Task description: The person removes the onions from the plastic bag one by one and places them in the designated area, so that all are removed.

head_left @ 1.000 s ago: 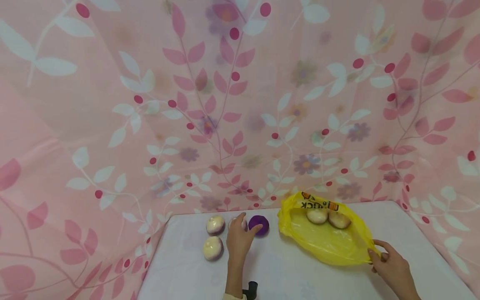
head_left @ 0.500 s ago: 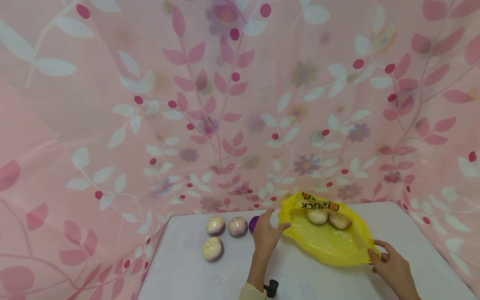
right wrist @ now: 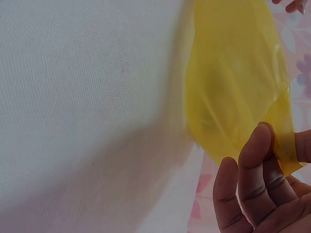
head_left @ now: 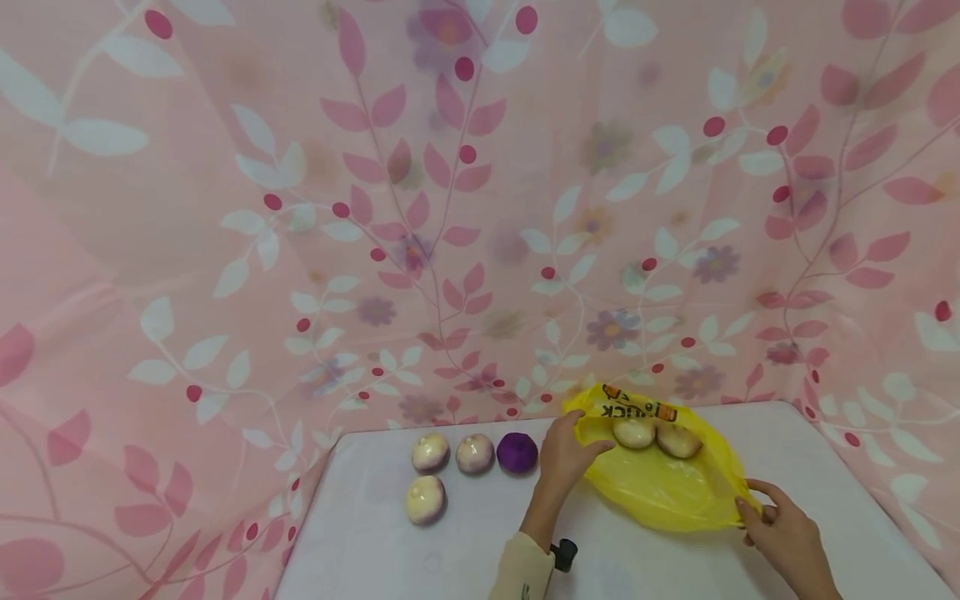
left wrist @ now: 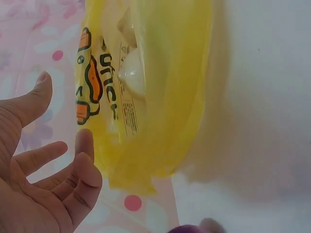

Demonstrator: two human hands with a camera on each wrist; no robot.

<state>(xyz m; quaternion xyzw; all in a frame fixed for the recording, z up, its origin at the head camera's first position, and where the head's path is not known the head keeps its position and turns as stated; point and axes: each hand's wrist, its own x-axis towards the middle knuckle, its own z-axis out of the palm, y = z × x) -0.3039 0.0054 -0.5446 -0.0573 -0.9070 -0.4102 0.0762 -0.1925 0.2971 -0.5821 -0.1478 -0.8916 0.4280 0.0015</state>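
In the head view a yellow plastic bag (head_left: 645, 492) lies with its mouth spread on the right half of the table. Two pale, round, onion-like vegetables (head_left: 634, 432) rest inside it. My right hand (head_left: 787, 533) pinches the bag's right corner between thumb and fingers, also seen in the right wrist view. At the bag's left edge is my left hand (head_left: 561, 458), thumb held away from the fingers. The left wrist view shows that hand (left wrist: 53, 184) with bent fingers beside the printed side of the bag and nothing between them.
To the left stand a dark purple round vegetable (head_left: 517, 453) and three cream ones tinged purple, among them a front one (head_left: 426, 500). A white cloth covers the table (head_left: 375, 558). Behind it hangs a pink floral curtain (head_left: 495, 250).
My left hand has moved right, from over the loose vegetables, past the purple one, to the bag's left edge. My right hand keeps its pinch on the corner.
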